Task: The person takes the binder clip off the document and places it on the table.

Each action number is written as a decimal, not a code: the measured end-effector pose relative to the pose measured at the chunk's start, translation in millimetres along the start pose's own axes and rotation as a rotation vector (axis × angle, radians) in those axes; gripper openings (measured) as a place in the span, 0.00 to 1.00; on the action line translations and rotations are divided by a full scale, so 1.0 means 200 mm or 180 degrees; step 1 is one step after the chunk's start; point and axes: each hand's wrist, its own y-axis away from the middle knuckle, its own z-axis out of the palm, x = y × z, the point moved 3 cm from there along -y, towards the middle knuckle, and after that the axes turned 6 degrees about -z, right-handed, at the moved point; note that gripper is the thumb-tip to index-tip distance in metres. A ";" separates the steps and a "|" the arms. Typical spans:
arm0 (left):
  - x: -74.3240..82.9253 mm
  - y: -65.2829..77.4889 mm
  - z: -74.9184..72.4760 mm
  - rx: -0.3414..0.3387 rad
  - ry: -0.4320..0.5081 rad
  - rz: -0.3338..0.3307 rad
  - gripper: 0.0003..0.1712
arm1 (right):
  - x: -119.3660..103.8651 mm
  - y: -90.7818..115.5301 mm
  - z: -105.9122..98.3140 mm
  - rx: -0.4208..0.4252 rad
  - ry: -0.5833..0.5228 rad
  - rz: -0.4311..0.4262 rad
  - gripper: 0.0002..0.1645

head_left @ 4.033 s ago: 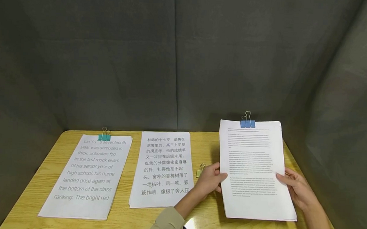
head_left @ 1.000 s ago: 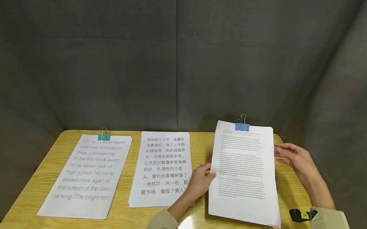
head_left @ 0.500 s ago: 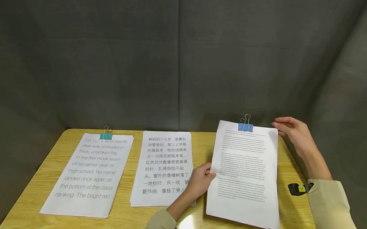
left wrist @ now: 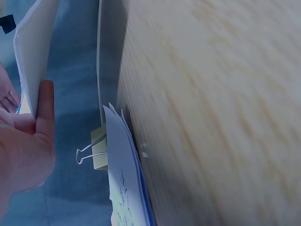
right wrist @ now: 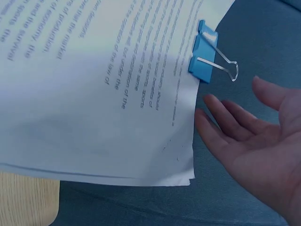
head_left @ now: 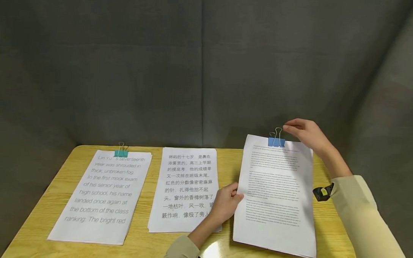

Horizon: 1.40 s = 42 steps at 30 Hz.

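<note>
My left hand (head_left: pixel 225 202) pinches the left edge of a stack of printed sheets (head_left: pixel 274 192), thumb in front and fingers behind. The stack is held tilted up above the table. A blue binder clip (head_left: pixel 276 142) grips its top edge, both wire handles standing up. My right hand (head_left: pixel 306 133) is beside the clip with thumb and fingers apart, holding nothing. In the right wrist view, the fingertips (right wrist: pixel 201 115) lie close to the paper's top edge, and the thumb is short of the clip's wire handle (right wrist: pixel 233 70).
A stack of sheets with Chinese text (head_left: pixel 185 189) lies mid-table. At left lies an English-text stack (head_left: pixel 98 201) with a green binder clip (head_left: pixel 121 153). The left wrist view shows a yellow binder clip (left wrist: pixel 99 149) beside paper. A dark curtain (head_left: pixel 126 65) encloses the table (head_left: pixel 138 233).
My right hand has let go of the stack's right edge, risen along it and moved left to beside the blue clip. My left hand keeps its hold; the stack has shifted slightly left.
</note>
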 end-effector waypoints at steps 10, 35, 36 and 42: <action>0.00 0.01 0.01 0.0019 0.0031 0.0083 0.09 | 0.05 -0.09 0.00 -0.0327 -0.0363 0.0106 0.39; -0.01 0.03 0.00 0.0049 0.0132 -0.0094 0.05 | 0.03 -0.02 0.01 -0.0653 -0.0744 -0.0264 0.33; -0.01 0.03 0.00 0.0055 0.0112 -0.0097 0.05 | 0.03 -0.02 0.01 -0.0674 -0.0698 -0.0268 0.34; -0.02 0.04 0.00 -0.0013 0.0120 -0.0124 0.11 | 0.02 -0.02 0.02 -0.0762 -0.0445 -0.0318 0.33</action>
